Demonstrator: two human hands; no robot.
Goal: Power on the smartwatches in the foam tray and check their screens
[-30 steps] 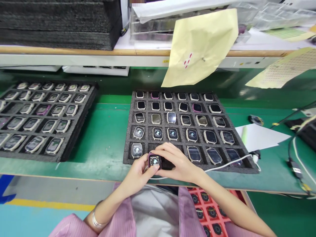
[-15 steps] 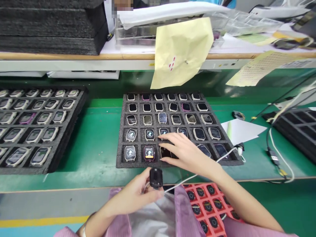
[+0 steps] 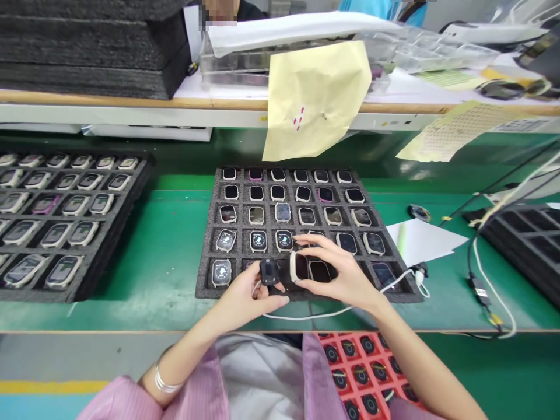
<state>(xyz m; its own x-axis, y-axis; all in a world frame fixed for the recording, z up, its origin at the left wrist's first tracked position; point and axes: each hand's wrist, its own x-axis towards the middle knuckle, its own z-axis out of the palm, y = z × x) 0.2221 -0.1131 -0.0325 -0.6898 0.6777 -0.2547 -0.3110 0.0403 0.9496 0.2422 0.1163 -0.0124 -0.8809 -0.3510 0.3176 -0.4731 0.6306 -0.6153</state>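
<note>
A black foam tray (image 3: 202, 274) holds rows of smartwatch cases on the green bench in front of me. Over its near edge, my left hand (image 3: 245, 294) grips a small black charger-like block (image 3: 269, 272) with a white cable (image 3: 319, 318) trailing from it to the right. My right hand (image 3: 335, 268) holds a pale-rimmed watch case (image 3: 299, 266) by its edges, lifted a little and tilted at the front row. Another dark watch face (image 3: 319, 272) sits just under the right fingers. Several watches at the tray's left, such as one watch (image 3: 258, 240), have lit screens.
To the left lies another foam tray (image 3: 94, 245) of watches. A red tray (image 3: 350, 361) with round black parts is below the bench edge. White paper (image 3: 426, 236), cables and a dark tray (image 3: 520, 239) occupy the right. A shelf (image 3: 236, 105) with hanging yellow paper (image 3: 315, 105) spans the back.
My right hand has taken hold of a watch case in the front row and raised it slightly. My left hand has moved up over the tray's near edge with the black block, closer to the watch.
</note>
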